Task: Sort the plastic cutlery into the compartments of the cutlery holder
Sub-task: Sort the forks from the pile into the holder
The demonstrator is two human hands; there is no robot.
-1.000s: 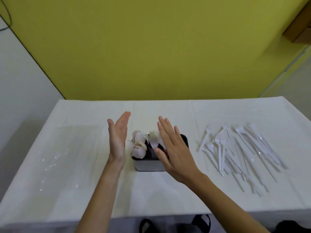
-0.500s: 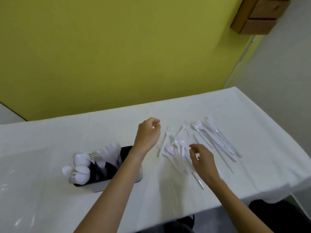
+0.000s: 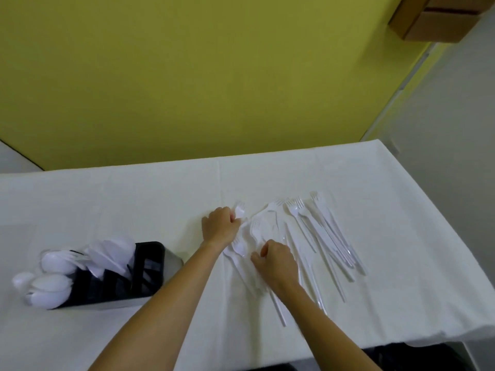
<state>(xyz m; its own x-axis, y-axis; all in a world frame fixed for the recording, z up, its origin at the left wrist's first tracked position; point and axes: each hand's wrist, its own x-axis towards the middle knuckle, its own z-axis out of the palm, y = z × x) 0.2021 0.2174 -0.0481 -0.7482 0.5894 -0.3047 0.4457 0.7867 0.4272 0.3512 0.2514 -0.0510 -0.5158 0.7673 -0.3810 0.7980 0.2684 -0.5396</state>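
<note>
Several white plastic forks (image 3: 318, 231) lie spread on the white tablecloth, right of centre. My left hand (image 3: 219, 226) is at the pile's left edge, its fingers curled round one fork (image 3: 240, 210) whose head sticks out past the knuckles. My right hand (image 3: 276, 261) rests on the near part of the pile with curled fingers and thumb pinching a fork handle; the grip itself is hidden under the hand. The black cutlery holder (image 3: 151, 266) stands at the left with white spoons (image 3: 51, 286) and forks in its compartments.
The table (image 3: 134, 199) ends against a yellow wall at the back and drops off at the right and near edges. A brown box (image 3: 439, 20) hangs on the wall at the upper right.
My view has swung right from the holder. Both hands left the holder, reached into the fork pile and closed their fingers on forks.
</note>
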